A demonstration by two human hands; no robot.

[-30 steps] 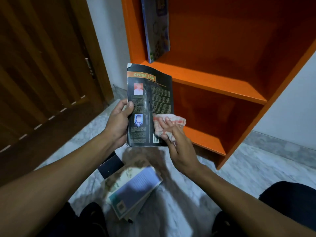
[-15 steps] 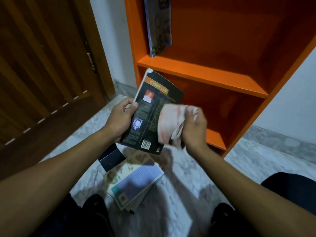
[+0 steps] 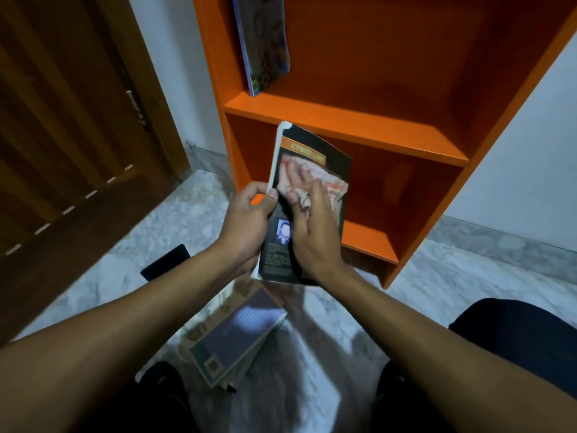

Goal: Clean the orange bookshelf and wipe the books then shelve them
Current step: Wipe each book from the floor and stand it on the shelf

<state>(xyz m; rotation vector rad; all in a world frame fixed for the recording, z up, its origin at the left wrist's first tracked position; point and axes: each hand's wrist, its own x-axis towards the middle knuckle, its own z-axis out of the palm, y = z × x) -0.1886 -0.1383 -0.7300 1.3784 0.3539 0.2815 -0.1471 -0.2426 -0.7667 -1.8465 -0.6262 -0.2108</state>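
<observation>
Right hand [image 3: 312,226] presses a crumpled cloth [image 3: 331,190] flat-fingered against the black paperback [image 3: 335,160]; left hand [image 3: 246,226] grips that book's spine edge, thumb on top.

Marble floor [image 3: 437,295] with a book stack [image 3: 237,335]; orange bookshelf [image 3: 343,120] bearing one leaning book [image 3: 265,42].

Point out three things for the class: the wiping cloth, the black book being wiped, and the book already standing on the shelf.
cloth [image 3: 332,187]: head view, its right part on the cover.
black book [image 3: 276,260]: head view, lower cover text.
shelved book [image 3: 265,42]: head view, its front cover.
</observation>
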